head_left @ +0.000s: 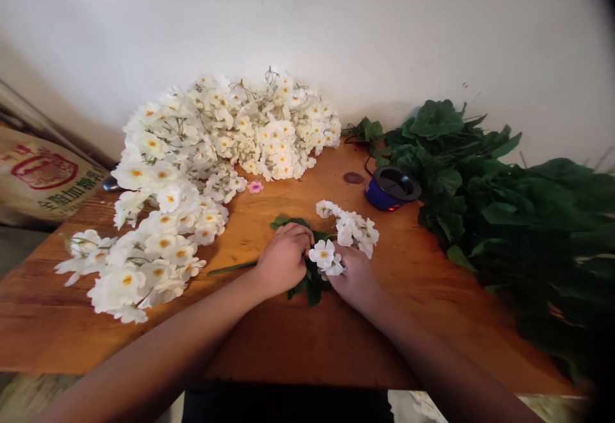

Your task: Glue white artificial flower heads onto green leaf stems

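Observation:
Near the front middle of the wooden table, my left hand is closed round a green leafy stem, whose bare end points left. Leaves show above and below the hands. My right hand is closed on a sprig of white flowers with yellow centres, held against the leaves. One bloom and some petals cover the fingertips of my right hand. The two hands are close together, with leaves and flowers between them.
White flowers are heaped at the left and back. Green leaves pile up along the right. A small blue pot with a red light stands near them. A pink flower lies mid-table. A printed sack is at far left.

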A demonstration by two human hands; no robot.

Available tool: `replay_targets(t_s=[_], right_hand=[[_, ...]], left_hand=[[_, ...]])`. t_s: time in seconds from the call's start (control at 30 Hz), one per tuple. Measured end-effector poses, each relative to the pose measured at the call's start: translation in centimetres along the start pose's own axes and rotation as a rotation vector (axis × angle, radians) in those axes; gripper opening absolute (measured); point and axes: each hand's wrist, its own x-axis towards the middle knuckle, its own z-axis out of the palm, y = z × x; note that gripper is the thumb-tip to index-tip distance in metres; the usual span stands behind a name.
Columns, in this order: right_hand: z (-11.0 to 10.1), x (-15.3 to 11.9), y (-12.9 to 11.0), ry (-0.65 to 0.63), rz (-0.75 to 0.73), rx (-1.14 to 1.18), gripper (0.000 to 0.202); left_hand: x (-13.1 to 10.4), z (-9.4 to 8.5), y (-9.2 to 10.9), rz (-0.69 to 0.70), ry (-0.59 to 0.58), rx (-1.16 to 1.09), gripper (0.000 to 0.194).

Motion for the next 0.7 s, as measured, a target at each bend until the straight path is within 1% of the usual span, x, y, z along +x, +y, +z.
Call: replay_targets(t_s=[0.13, 0.23, 0.3, 0.33, 0.37, 0.4, 0.43, 0.47, 0.53, 0.57, 0.6, 0.63, 0.67, 0.7], right_hand=[[0.1, -0.1, 0.1, 0.054, -0.021, -0.007, 0.013], [-0.1, -0.3, -0.2, 0.141, -0.027, -0.012, 0.009], [-0.5, -0.4, -0.6, 0.204, -0.013, -0.008, 0.006], [-0.8, -0.4, -0.9, 0.22, 0.008, -0.001, 0.008], [-1.1, -0.5, -1.2, 0.225, 0.033, 0.009, 0.011], [-1.4, -0.5, -1.4, 0.221, 0.058, 0.024, 0.015], [-1.8, -0.5, -1.6, 0.219, 0.086, 0.045, 0.02], [-2.1, -0.6, -1.8, 0.217, 0.115, 0.073, 0.025], [-2.6, -0.8, -1.8, 0.231, 0.161, 0.152, 0.037], [-2.8, -0.9, -1.8, 0.253, 0.182, 0.202, 0.041], [-3.0, -1.0, -1.7, 0.276, 0.2, 0.257, 0.042], [-3.2, -1.1, -1.7, 0.298, 0.211, 0.304, 0.041], [-3.3, -1.2, -1.6, 0.321, 0.21, 0.335, 0.038], [-3.6, -1.4, -1.6, 0.344, 0.197, 0.343, 0.035]], left_hand=[[0.1, 0.0, -0.1, 0.014, 0.011, -0.062, 0.026], [0.1, -0.6, 0.3, 0.046, 0.05, -0.193, 0.017], [0.1, -1.9, 0.7, 0.043, 0.108, -0.282, 0.006], [0.1, -2.8, 0.8, 0.019, 0.157, -0.304, 0.007], [0.2, -3.9, 0.8, -0.025, 0.216, -0.297, 0.013], [0.4, -5.3, 0.8, -0.082, 0.278, -0.254, 0.018], [0.7, -6.7, 0.6, -0.17, 0.365, -0.153, 0.022], [1.1, -8.3, 0.2, -0.245, 0.416, 0.001, 0.024], [2.3, -11.1, -0.6, -0.396, 0.447, 0.396, 0.031], [3.0, -12.3, -1.1, -0.482, 0.428, 0.57, 0.037], [3.8, -13.3, -1.6, -0.565, 0.355, 0.692, 0.04], [4.5, -14.0, -2.0, -0.66, 0.261, 0.756, 0.039], [5.2, -14.5, -2.3, -0.749, 0.154, 0.755, 0.034], [5.7, -14.8, -2.6, -0.79, 0.104, 0.741, 0.03]])
